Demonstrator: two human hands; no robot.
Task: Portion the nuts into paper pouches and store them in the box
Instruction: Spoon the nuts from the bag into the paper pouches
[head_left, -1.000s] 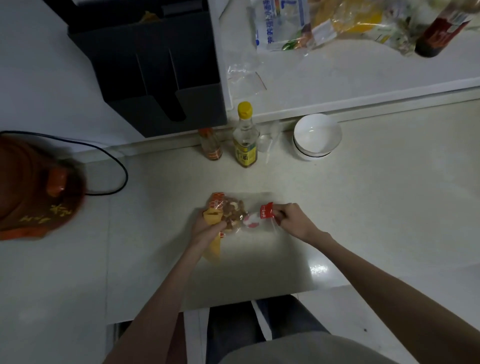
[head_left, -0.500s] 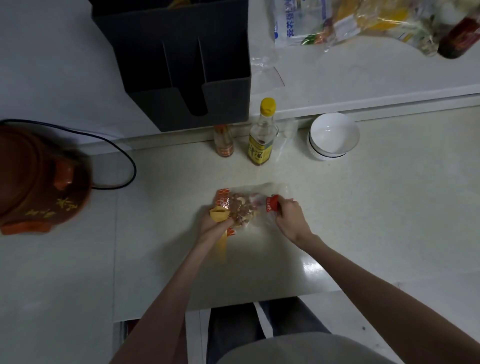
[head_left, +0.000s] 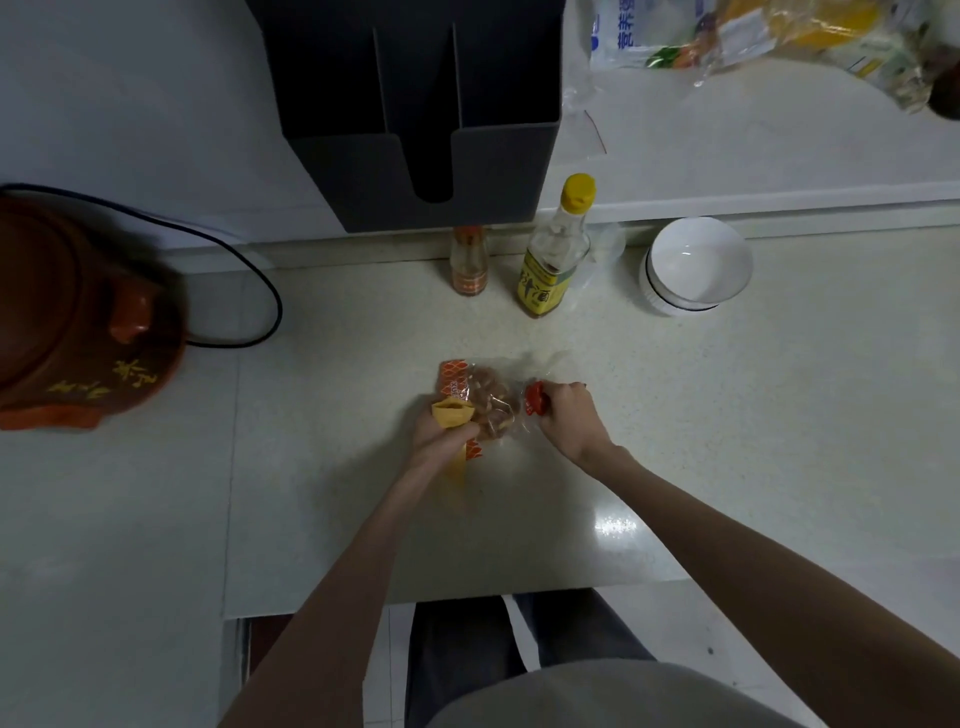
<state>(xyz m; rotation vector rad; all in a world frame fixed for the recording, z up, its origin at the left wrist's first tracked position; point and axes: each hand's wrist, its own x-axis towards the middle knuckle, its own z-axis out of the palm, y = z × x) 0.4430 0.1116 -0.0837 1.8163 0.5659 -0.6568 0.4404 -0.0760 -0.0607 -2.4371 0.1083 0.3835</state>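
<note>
Nut bag (head_left: 485, 402) shows orange edge reading "XUE". Left hand (head_left: 439, 434) grips yellow paper pouch (head_left: 453, 414); right hand (head_left: 566, 415) pinches bag's red corner, both low over table (head_left: 779, 415).

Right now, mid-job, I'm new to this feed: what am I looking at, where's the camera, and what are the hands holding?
There is no machine. A person's two bare hands work, seen from a camera on their head looking down at a pale counter. The left hand holds a yellow paper pouch. The right hand keeps a grip on the red end of a clear bag of nuts. Behind them stand two bottles, one small and one yellow-capped, stacked white bowls, a dark box with dividers and a brown clay pot.
</note>
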